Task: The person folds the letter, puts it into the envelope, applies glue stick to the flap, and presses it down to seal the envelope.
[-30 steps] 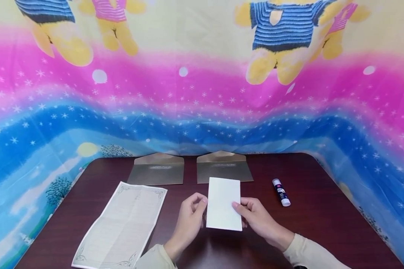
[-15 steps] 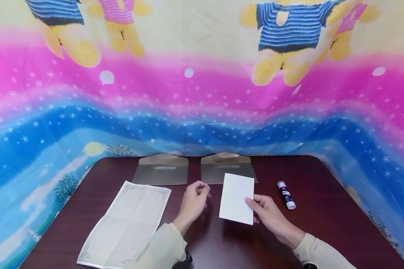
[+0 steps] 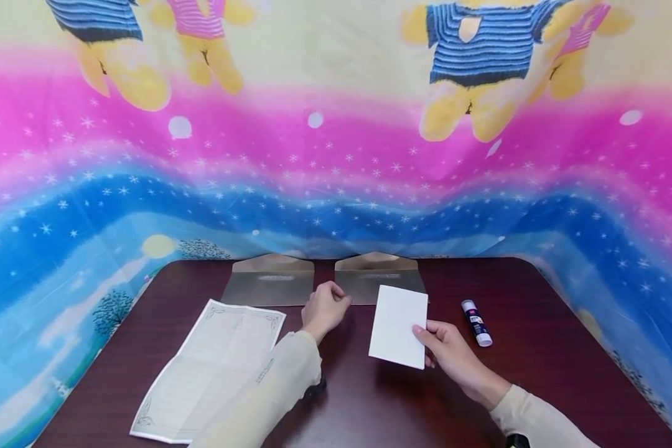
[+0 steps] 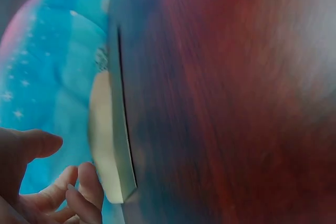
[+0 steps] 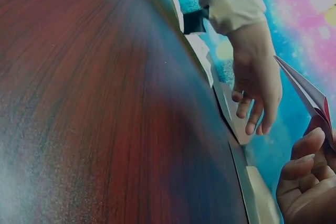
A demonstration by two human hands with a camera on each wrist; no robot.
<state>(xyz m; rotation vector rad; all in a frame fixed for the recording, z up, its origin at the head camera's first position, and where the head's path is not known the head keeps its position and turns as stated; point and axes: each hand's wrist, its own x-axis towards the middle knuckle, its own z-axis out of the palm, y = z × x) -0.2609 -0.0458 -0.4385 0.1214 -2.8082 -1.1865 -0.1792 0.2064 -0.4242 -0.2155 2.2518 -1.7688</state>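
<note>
My right hand (image 3: 432,339) pinches a folded white sheet (image 3: 399,326) by its right edge and holds it slightly above the dark wooden table (image 3: 515,379). The right wrist view shows that sheet (image 5: 310,95) edge-on above my curled fingers (image 5: 302,179). My left hand (image 3: 329,303) holds nothing, its fingers loosely curled, and hovers between two tan envelopes, one on the left (image 3: 269,283) and one on the right (image 3: 369,277), at the table's back. In the left wrist view my fingers (image 4: 79,192) lie close to an envelope's edge (image 4: 113,145).
An unfolded lined letter sheet with an ornate border (image 3: 213,367) lies at the front left. A glue stick (image 3: 476,322) lies right of the folded sheet. A bright cartoon cloth (image 3: 336,155) hangs behind and around the table.
My left hand let go of the folded sheet and moved back toward the envelopes. My right hand carried the sheet to the right and slightly away from me.
</note>
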